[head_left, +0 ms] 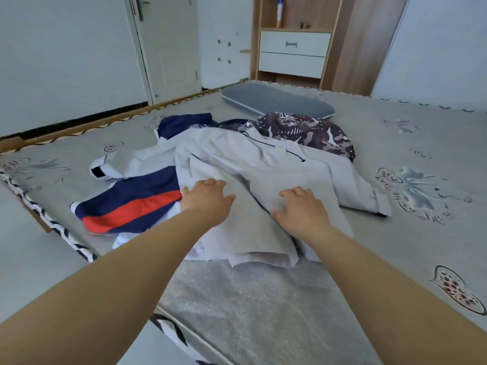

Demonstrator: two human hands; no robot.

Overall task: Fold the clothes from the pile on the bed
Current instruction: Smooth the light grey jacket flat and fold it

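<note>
A single head-worn wide-angle view looks forward and down, close over the bed (395, 259), wardrobe (350, 43) at upper frame.

Three garments lie on one bed (395, 143): a light grey hooded top (263, 164) at the centre, a navy, red and white jacket (131, 204) at 9 o'clock, and a dark camouflage-print piece (311, 133) at 1 o'clock. One grey pillow (276, 100) sits at 12 o'clock, below two white drawers (293, 54). Two hands are in view, the left hand (208, 198) and the right hand (303, 209).

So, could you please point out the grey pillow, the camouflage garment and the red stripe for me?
grey pillow (276, 100), head view, middle of its top.
camouflage garment (311, 131), head view, its patterned middle.
red stripe (137, 210), head view, centre of the stripe.
</note>
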